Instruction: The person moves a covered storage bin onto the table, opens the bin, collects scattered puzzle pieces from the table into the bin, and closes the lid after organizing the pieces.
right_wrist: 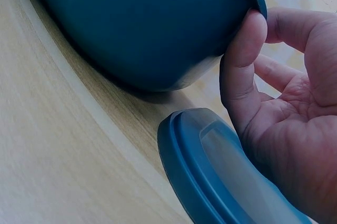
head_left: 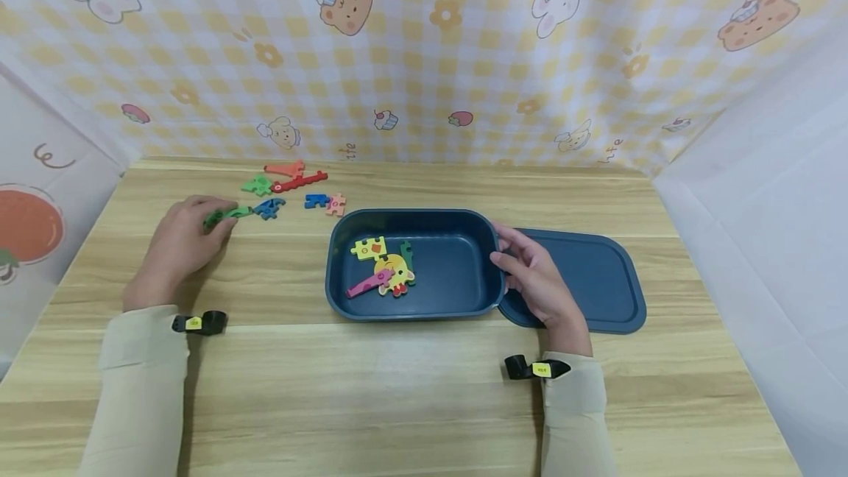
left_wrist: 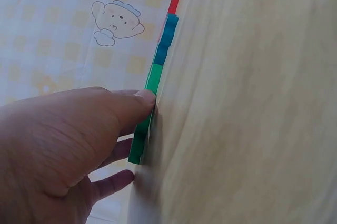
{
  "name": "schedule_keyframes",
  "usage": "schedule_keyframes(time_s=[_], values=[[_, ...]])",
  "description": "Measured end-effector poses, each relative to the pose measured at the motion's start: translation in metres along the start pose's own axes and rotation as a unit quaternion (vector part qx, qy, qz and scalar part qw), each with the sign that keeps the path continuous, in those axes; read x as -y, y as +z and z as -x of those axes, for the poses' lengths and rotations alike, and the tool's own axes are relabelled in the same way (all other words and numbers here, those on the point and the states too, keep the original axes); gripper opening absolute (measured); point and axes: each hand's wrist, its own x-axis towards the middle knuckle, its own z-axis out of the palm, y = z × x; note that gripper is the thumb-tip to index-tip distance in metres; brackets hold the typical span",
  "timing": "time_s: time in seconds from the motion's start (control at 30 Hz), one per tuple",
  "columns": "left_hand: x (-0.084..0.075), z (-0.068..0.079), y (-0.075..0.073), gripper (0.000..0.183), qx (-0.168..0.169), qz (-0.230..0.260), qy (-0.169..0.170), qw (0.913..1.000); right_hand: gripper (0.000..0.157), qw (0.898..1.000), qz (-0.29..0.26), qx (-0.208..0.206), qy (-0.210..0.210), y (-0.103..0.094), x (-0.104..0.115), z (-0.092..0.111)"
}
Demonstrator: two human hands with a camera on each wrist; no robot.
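Head view shows the left hand (head_left: 182, 241) at the left of the worktop (head_left: 371, 403), thumb and fingers pinching a green piece (head_left: 235, 213) that looks like part of a puzzle. Its long axis runs roughly left to right, the right end pointing at a blue piece (head_left: 268, 208); whether the two touch, or whether the darker green end is a separate piece, is hard to tell past the fingers. From that pinch, the dark blue box (head_left: 450, 263) lies to the right and slightly nearer the person, long side also running left to right, its left end facing the left hand. A red piece (head_left: 301, 182) and a pink piece (head_left: 336, 205) lie between, farther back. At the opposite end, the right hand (head_left: 539, 278) grips the box's rim, thumb over the edge and fingers outside, above the lid (head_left: 589, 282). The left hand is much the nearer to the loose pieces; a yellow piece (head_left: 368, 248) and a magenta piece (head_left: 368, 284) lie in the box's left half.
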Motion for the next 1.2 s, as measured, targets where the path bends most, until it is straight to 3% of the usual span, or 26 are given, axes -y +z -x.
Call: schedule_keyframes(time_s=[0.33, 0.8, 1.2], values=[[-0.003, -0.001, -0.003, 0.031, 0.006, 0.010, 0.016, 0.9998, 0.058, 1.000, 0.001, 0.004, -0.002, 0.001, 0.002, -0.002], [-0.011, 0.002, -0.013, 0.037, 0.002, 0.001, 0.001, 1.0000, 0.057, 1.000, -0.003, 0.002, -0.004, 0.002, 0.003, -0.003], [-0.039, 0.004, -0.014, 0.040, 0.005, 0.034, 0.038, 0.9987, 0.058, 1.000, -0.005, 0.007, 0.002, 0.001, 0.002, 0.000]])
